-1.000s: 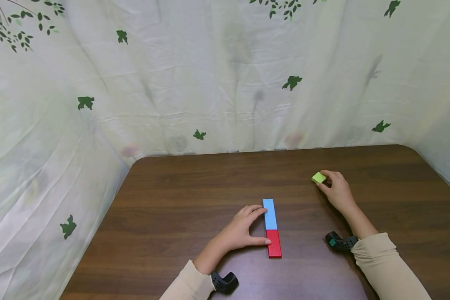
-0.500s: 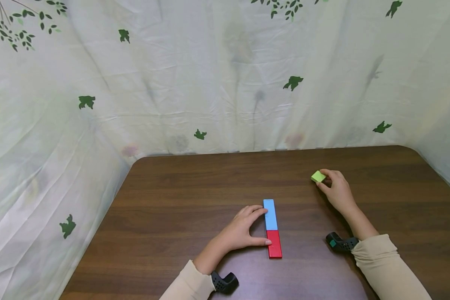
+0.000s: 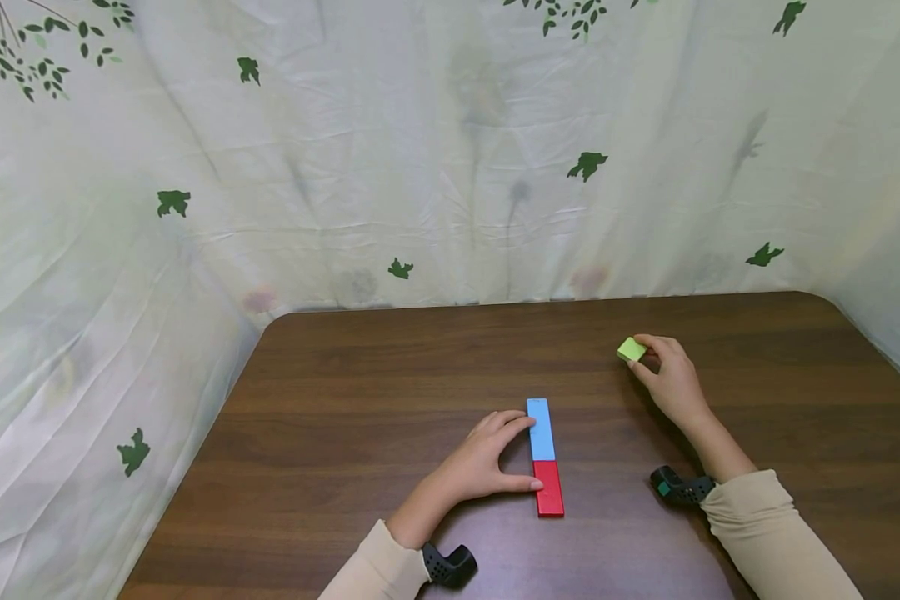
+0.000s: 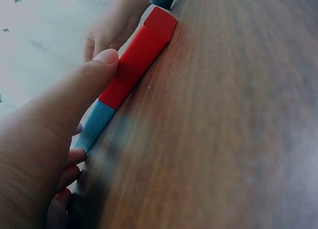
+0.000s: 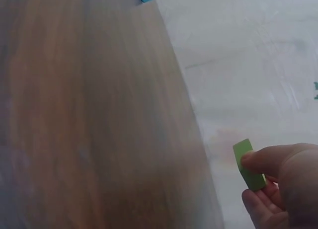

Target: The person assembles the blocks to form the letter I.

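Note:
A blue block (image 3: 542, 439) and a red block (image 3: 552, 498) lie end to end in one line on the brown table, the blue one farther away. My left hand (image 3: 474, 464) lies along their left side, fingers spread, the thumb touching the red block and a fingertip touching the blue. In the left wrist view the thumb (image 4: 94, 76) rests against the red block (image 4: 134, 65). Farther back on the right, my right hand (image 3: 678, 387) pinches a small green block (image 3: 631, 349) between thumb and fingers. The right wrist view shows this green block (image 5: 247, 159) tilted in the grip.
The wooden table (image 3: 360, 367) has a rounded far edge. Behind it hangs a pale curtain (image 3: 450, 167) printed with green leaves. Dark camera mounts (image 3: 450, 567) sit on both wrists, beside beige sleeves. Bare tabletop lies between the two hands.
My right hand has moved slightly left and away from me with the green block in its fingers. The left hand and the blue and red blocks have stayed in place.

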Available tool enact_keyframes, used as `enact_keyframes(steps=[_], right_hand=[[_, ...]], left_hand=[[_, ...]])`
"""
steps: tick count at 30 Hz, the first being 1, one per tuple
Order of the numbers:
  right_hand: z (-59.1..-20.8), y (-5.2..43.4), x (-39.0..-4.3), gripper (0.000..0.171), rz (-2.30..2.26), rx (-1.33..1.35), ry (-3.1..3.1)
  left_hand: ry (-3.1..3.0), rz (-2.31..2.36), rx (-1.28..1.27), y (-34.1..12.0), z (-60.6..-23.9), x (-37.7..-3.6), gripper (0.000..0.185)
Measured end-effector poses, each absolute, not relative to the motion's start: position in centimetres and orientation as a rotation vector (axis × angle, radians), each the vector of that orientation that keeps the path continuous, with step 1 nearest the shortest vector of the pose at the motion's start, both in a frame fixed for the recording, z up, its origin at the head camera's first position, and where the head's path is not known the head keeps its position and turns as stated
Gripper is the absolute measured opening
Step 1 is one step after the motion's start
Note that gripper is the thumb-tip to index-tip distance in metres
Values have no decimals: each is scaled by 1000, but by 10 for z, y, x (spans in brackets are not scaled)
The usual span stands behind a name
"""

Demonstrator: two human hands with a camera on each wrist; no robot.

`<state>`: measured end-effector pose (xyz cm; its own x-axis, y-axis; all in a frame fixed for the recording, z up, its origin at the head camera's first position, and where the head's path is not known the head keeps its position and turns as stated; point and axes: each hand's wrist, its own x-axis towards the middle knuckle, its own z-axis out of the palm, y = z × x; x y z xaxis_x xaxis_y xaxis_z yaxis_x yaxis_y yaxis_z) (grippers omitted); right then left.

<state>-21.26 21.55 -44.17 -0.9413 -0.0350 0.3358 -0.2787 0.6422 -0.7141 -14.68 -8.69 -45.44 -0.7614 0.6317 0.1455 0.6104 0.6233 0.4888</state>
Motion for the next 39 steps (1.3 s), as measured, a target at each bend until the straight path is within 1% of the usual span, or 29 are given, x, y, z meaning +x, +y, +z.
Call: enact_keyframes(steps=[11, 39], right_hand=[[-435, 208, -211, 39, 1230, 282, -2527], [-437, 183, -217, 40, 1257, 452, -2530]], left_hand=[[2796, 821, 1071, -87, -454, -147, 79], [2786, 827, 1057, -87, -453, -146, 79]])
